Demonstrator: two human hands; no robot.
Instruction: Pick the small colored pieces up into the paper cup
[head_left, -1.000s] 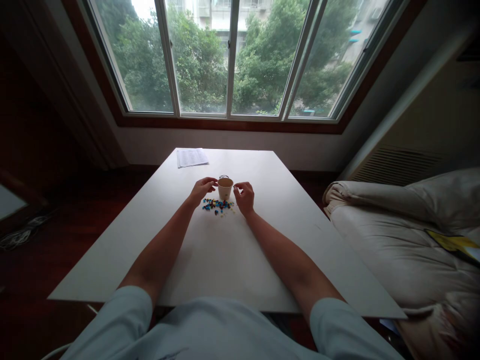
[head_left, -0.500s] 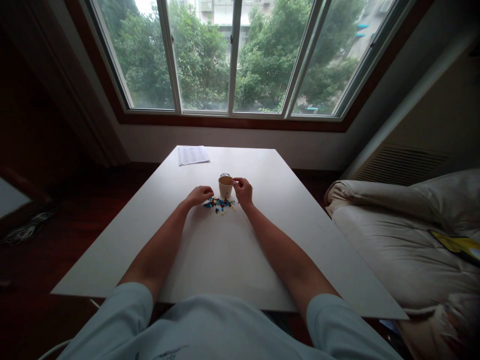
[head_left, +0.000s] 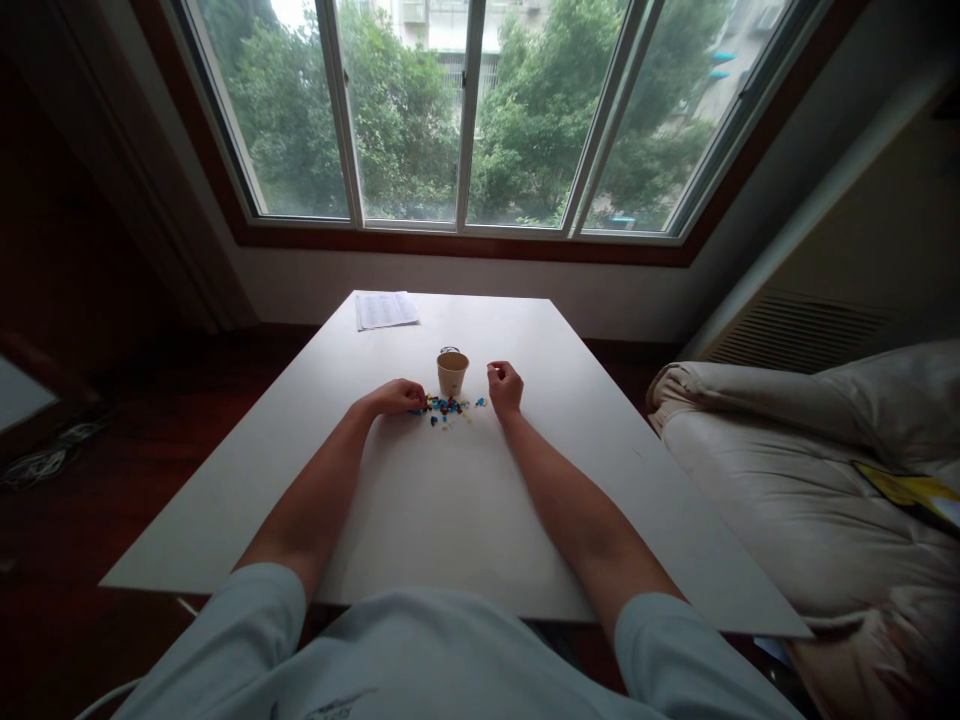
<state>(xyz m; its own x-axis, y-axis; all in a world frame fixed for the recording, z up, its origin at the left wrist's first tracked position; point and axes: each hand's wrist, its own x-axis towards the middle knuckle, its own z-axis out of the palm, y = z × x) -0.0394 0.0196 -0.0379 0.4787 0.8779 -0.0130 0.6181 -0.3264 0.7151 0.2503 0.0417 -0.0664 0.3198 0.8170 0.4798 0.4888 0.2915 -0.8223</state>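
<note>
left hand (head_left: 397, 396) at colorful pieces (head_left: 448, 406) near cup (head_left: 452, 378)

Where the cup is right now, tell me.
In the head view, the cup stands upright near the middle of the white table, between the left hand and the right hand, just beyond the small colourful pieces.

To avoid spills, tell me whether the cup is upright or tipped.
Upright: the cup stands on the white table, its open rim facing up.

Home, with sofa (head_left: 780, 450) and window (head_left: 462, 130)
</note>
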